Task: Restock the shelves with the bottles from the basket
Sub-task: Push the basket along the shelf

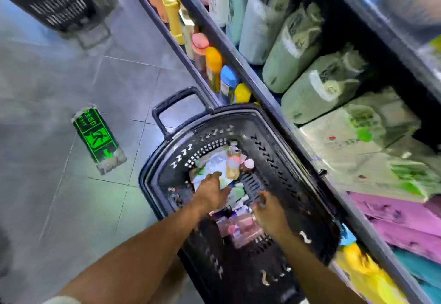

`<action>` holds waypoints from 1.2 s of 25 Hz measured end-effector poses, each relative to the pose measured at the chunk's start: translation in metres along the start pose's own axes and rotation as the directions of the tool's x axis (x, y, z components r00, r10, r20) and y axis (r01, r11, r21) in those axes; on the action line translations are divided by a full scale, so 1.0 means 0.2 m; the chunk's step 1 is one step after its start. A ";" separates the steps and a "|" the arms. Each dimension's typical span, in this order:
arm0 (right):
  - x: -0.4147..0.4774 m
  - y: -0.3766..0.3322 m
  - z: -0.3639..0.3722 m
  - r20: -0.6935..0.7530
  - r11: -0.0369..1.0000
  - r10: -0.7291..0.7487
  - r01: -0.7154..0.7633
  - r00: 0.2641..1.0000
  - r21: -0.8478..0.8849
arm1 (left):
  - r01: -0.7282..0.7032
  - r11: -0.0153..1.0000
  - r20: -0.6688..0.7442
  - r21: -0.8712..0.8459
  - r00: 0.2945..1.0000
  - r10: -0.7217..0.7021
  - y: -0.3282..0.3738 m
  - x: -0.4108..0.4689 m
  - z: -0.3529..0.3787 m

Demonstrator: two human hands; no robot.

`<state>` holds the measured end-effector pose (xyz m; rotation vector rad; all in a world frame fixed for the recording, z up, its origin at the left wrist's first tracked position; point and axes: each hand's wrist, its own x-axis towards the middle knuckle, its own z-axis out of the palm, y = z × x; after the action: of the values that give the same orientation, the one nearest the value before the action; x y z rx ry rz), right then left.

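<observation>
The bottles (232, 164) lay in the black basket (281, 160), set on the floor (71, 77) just left of the shelves (238, 65), probably for short reaches, with both hands down in it: the left hand (210, 192) with fingers stretched on the pile, the right hand (268, 210) loosely bent and empty.

Perforated black plastic basket (298, 160), matt grey floor tiles (59, 77)

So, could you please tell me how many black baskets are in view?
2: the near basket, beside the shelves, and the far basket, at the top left, partly cropped.
</observation>
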<state>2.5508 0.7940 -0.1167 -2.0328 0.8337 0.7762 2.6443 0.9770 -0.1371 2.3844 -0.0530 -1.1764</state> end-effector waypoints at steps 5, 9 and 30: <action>0.28 0.21 0.18 -0.010 0.994 0.012 -0.011 1.000 0.110 | 0.041 0.975 -0.119 -0.220 0.991 -0.068 -0.06 0.46 0.23; 0.37 0.32 0.24 -0.030 0.978 0.007 0.000 1.000 0.211 | 0.167 0.902 -0.090 -0.397 0.972 -0.219 -0.02 0.76 0.28; 0.50 -0.16 0.28 -0.034 0.867 0.280 -0.237 0.959 0.439 | -0.007 0.682 -0.093 -0.732 0.992 -0.090 -0.20 -0.15 -0.20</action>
<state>2.6219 0.8275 -0.2056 -1.5886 1.2361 0.5729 2.6485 1.0352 -0.1113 1.7184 0.4432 -0.8338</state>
